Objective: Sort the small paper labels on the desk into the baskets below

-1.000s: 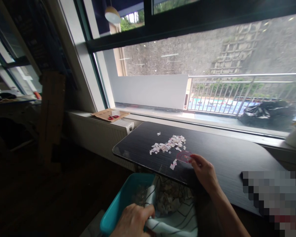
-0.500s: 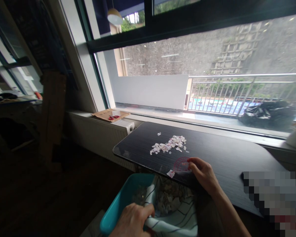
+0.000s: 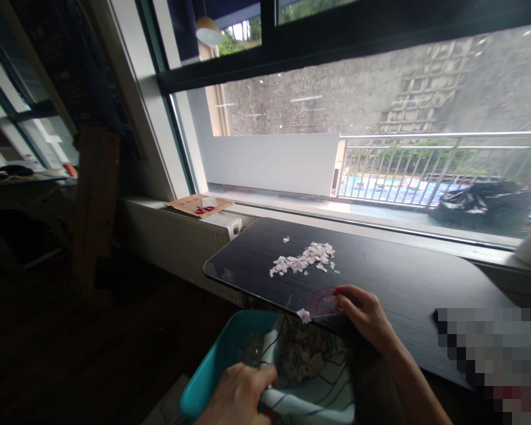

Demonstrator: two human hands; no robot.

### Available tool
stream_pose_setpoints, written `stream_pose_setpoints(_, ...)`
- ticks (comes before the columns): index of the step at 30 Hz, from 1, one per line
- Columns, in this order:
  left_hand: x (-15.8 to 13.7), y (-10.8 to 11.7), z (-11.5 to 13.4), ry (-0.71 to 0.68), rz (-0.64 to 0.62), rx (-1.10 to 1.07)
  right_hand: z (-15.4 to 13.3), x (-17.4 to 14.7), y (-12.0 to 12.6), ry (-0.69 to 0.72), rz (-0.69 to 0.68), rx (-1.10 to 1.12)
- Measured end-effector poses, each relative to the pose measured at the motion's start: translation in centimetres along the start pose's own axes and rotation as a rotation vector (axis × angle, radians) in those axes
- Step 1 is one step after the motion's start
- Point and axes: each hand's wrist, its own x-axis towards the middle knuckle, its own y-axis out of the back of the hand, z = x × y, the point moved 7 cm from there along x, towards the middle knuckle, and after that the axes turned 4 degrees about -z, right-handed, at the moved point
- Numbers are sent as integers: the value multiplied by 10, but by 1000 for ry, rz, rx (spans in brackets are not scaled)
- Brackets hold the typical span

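My right hand (image 3: 363, 308) pinches a clear protractor with red markings (image 3: 322, 302), held low over the front edge of the black table (image 3: 393, 277). By the protractor's left end, a paper scrap (image 3: 304, 316) sits at the table edge. Farther back lies a loose pile of torn paper bits (image 3: 307, 257), with a small scrap (image 3: 286, 239) apart from it. My left hand (image 3: 244, 389) is closed on the rolled rim of a white bag with dark stripes (image 3: 312, 404). Paper scraps (image 3: 301, 351) fill part of that bag, which sits in a teal bin (image 3: 203, 378) below the table edge.
Red-handled scissors (image 3: 205, 209) rest on a brown envelope (image 3: 190, 205) on the sill at the left. A radiator (image 3: 181, 242) runs beneath it. A large window lies behind the table. At the right, a blurred-out object (image 3: 491, 354) covers part of the table.
The protractor has moved slightly toward the table's front edge, and the paper scrap beside it has shifted a little left and nearer the bin. My left hand keeps its hold on the bag.
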Motion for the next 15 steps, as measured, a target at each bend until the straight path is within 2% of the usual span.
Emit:
stream_pose_setpoints(4,0,1,2,3,-13,4,-2,-1,1,2,26,35)
stream_pose_setpoints(9,-2,6,7,17,-39,-1,0,-1,-3,-10,-39,25)
stream_pose_setpoints(15,0,2,4,19,-20,7,-2,-1,-5,5,-52,73)
